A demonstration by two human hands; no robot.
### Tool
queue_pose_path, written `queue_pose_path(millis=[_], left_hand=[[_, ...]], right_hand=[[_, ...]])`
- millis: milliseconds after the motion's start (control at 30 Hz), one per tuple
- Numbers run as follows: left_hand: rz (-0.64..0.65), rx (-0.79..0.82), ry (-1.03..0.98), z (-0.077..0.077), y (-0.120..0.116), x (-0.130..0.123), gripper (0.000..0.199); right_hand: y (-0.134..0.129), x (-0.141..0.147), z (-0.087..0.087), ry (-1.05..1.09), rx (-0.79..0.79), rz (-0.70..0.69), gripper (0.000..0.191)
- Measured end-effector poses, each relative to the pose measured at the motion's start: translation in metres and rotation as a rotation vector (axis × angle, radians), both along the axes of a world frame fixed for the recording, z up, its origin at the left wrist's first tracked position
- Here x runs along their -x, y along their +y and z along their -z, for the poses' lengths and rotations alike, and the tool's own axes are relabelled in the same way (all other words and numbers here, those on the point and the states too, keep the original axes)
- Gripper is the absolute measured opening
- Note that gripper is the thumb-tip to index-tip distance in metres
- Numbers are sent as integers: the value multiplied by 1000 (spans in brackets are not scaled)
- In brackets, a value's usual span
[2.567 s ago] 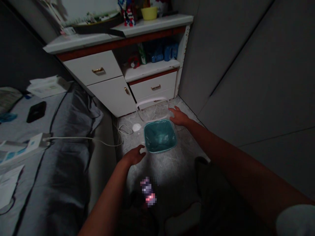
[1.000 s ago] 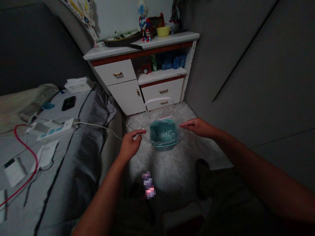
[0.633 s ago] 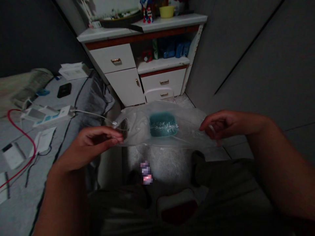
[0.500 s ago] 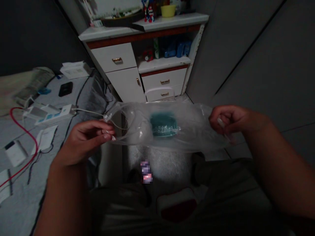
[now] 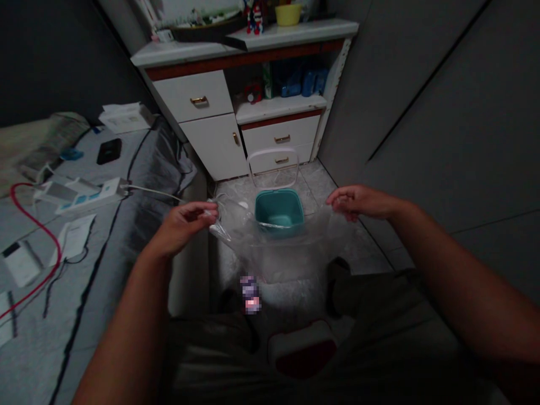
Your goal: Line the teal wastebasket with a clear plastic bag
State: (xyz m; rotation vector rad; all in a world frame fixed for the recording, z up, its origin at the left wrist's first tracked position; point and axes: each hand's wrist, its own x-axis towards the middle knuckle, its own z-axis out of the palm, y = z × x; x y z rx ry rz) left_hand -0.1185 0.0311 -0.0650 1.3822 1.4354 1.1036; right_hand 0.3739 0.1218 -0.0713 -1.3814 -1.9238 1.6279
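A clear plastic bag (image 5: 282, 256) hangs between my two hands, its upper edge stretched from one to the other. My left hand (image 5: 188, 222) is closed on the bag's left end, pinching it between thumb and fingers. On the right, my right hand (image 5: 354, 202) grips the opposite end; its fingertips are partly blurred. Just beyond the bag, a teal bucket (image 5: 279, 208) stands on the tiled floor with its pale handle (image 5: 273, 152) raised. The near side of the bucket shows dimly through the plastic.
At left is a bed (image 5: 126, 270) with a power strip (image 5: 90, 194), a red cable (image 5: 54, 233), a phone (image 5: 109, 151) and a tissue box (image 5: 126, 117). A white cabinet (image 5: 202, 93) stands ahead, a grey wardrobe (image 5: 455, 124) at right. A pixelated object (image 5: 251, 293) lies on the floor.
My hands have come closer together. The bag, earlier stretched flat over the bucket, now sags lower and nearer to me, and the bucket's opening shows uncovered.
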Motion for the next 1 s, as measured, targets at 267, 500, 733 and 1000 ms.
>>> queue_pose_path(millis=[267, 500, 733, 1000], left_hand=[[353, 305, 571, 115, 47, -2, 43], [403, 322, 1004, 160, 71, 3, 36], [262, 412, 1126, 177, 93, -6, 42], [141, 343, 998, 174, 103, -21, 39]], right_hand=[[17, 30, 94, -641, -27, -299, 35], [36, 46, 150, -746, -153, -242, 39], [50, 38, 183, -854, -259, -156, 37], [47, 29, 188, -1005, -179, 33, 31]])
